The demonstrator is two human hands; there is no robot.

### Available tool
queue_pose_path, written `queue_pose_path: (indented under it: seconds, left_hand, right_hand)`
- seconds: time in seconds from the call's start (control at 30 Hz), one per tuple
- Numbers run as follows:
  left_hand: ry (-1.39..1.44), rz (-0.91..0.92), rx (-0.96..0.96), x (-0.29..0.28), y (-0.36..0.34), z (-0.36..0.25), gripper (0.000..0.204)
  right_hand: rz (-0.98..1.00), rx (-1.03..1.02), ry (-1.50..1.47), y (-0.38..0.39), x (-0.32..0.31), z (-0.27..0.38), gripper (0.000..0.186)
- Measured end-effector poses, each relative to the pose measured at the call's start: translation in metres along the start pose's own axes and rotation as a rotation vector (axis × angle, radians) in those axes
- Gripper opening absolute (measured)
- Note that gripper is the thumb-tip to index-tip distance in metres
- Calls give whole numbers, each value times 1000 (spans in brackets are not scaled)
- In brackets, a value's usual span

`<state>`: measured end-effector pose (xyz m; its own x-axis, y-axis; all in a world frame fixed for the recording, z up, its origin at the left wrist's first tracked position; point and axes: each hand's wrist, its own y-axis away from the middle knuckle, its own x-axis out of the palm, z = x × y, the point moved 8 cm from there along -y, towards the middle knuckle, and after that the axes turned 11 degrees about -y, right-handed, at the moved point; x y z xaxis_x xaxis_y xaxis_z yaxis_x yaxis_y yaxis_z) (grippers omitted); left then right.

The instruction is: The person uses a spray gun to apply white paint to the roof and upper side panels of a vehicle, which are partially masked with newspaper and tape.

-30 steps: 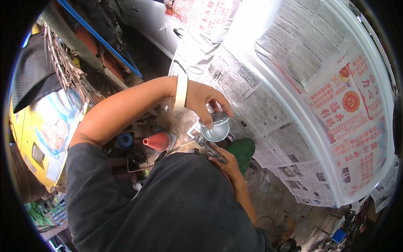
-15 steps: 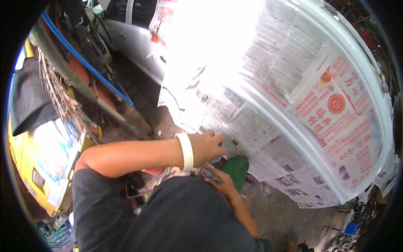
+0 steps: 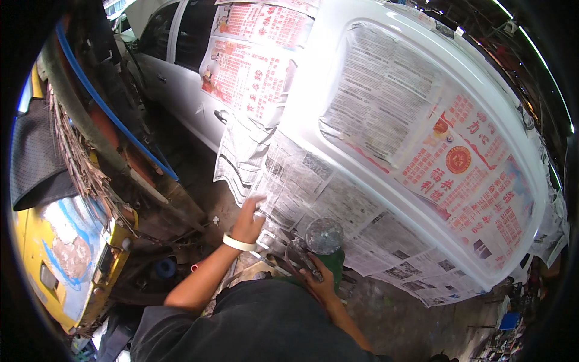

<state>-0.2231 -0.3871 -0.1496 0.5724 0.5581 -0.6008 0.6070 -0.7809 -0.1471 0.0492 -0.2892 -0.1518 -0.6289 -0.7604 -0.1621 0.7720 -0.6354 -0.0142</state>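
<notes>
My right hand (image 3: 324,285) is wrapped round the handle of a dark, paint-stained spray gun (image 3: 301,256). The gun's round, grey-spattered cup (image 3: 324,235) faces up, close to the newspaper-covered side of a white car (image 3: 301,90). Left of the gun, my left hand (image 3: 247,224) is raised and holds nothing, its fingers stretched out and slightly blurred. A cream ring (image 3: 239,243) circles my left wrist. Just beyond that hand hang newspaper sheets (image 3: 289,181) masking the car's lower body. More sheets cover its rear window (image 3: 392,90).
At the left lies a yellow vehicle panel (image 3: 36,241) with blue and bare patches. A blue hose (image 3: 108,102), a pole and a bundle of dry twigs (image 3: 78,145) stand beside it. Clutter with a blue box (image 3: 510,320) fills the lower right.
My left hand has moved left, away from the spray gun, and its fingers have opened out. The gun's cup now shows plainly. The view has shifted slightly and the glare has faded.
</notes>
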Motion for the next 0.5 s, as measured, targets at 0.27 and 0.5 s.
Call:
queue_pose_path:
  seconds: [0.27,0.5]
  left_hand:
    - [175,1011,196,215,118,0,46]
    - [118,566,147,120,112,3,24]
  right_hand:
    - [-18,-100,23,-1,-5,-7,51]
    - [-48,131,82,-94,-54,80,52]
